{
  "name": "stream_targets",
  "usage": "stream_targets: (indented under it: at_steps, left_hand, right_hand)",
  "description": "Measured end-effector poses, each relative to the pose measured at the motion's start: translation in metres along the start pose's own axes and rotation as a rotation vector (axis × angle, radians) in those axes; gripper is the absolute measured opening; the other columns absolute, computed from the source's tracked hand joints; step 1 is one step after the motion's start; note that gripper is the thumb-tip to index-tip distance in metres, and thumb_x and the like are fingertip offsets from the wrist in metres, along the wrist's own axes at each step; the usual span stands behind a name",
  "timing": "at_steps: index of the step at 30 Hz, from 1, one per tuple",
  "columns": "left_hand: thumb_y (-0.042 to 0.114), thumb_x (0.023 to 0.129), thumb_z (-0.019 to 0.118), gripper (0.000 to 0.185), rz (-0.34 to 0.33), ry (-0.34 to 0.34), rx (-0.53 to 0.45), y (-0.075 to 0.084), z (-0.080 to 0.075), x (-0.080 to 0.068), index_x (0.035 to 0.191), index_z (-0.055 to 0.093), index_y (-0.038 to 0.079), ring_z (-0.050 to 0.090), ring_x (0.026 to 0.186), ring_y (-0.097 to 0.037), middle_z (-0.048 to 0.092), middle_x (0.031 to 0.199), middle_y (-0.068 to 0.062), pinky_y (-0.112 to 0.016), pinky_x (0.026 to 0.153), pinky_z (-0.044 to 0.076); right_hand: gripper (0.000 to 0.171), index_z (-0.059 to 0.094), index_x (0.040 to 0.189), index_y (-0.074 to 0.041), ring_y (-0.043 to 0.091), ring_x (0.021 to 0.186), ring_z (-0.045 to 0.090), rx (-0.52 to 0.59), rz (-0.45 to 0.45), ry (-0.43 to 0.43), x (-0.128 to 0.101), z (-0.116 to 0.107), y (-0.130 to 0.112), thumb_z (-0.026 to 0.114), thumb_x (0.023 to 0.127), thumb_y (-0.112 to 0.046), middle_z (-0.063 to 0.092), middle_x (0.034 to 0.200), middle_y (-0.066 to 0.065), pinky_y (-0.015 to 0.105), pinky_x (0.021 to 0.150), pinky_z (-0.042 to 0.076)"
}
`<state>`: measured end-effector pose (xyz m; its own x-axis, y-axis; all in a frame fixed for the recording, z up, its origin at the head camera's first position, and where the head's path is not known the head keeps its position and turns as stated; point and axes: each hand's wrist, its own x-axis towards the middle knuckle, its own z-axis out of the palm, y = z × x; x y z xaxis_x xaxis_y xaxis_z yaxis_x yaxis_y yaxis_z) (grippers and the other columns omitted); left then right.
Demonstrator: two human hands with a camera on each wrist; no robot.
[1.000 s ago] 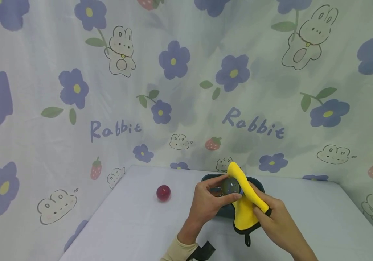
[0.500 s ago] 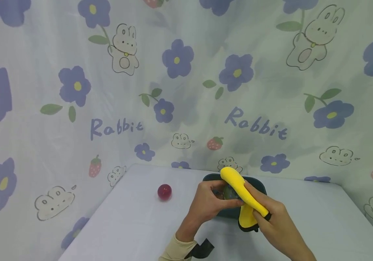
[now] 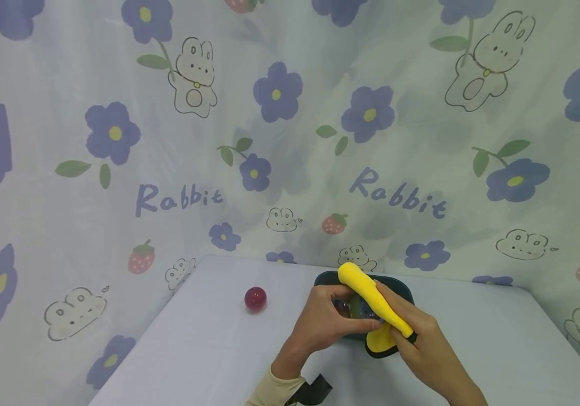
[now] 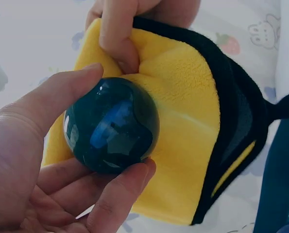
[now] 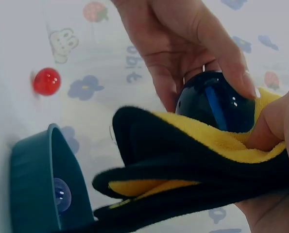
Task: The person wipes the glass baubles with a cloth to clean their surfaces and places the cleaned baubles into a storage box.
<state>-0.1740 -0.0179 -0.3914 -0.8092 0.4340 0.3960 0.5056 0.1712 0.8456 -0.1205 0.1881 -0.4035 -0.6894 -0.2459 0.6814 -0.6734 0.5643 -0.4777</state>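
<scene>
You have a table [image 3: 209, 349] before you, covered in a plain pale cloth and set into the corner of the flower-and-rabbit curtain. A red ball [image 3: 255, 298] lies on it, well to the left of the dark teal dish [image 3: 326, 277]. That dish rests on the table near the back edge.
</scene>
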Motion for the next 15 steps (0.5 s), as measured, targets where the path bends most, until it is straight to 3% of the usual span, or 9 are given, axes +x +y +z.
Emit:
stream_targets:
  at_steps: [6,11,15]
  left_hand:
    - [0.032,0.079,0.09,0.042,0.038,-0.007,-0.008,0.001,0.0009,-0.0009,0.118,0.078,0.021,0.065,0.072,-0.002,0.078,0.106,0.008,-0.026,0.067,0.062]
    - [0.029,0.08,0.089,0.042,0.076,-0.014,-0.026,0.0006,0.0008,-0.0017,0.12,0.077,0.019,0.07,0.084,0.0,0.077,0.109,0.006,-0.027,0.07,0.064]
    - [0.025,0.082,0.089,0.043,0.089,-0.024,-0.05,0.0004,0.0009,-0.0018,0.122,0.076,0.019,0.071,0.09,-0.001,0.077,0.113,0.004,-0.026,0.072,0.064]
  right_hand:
    - [0.076,0.05,0.153,-0.014,-0.002,0.107,0.063,0.032,0.03,-0.016,0.0001,0.0001,0.0042,0.064,0.086,0.018,0.062,0.147,0.013,0.018,0.083,0.061]
    - [0.067,0.051,0.151,-0.005,0.0,0.079,0.056,0.103,0.052,-0.026,0.0003,-0.0006,0.0069,0.06,0.088,0.017,0.069,0.131,0.02,0.02,0.07,0.058]
    - [0.065,0.05,0.151,-0.002,0.002,0.07,0.053,0.164,0.095,-0.045,-0.0003,-0.0009,0.0087,0.057,0.09,0.016,0.072,0.114,0.016,0.021,0.063,0.054]
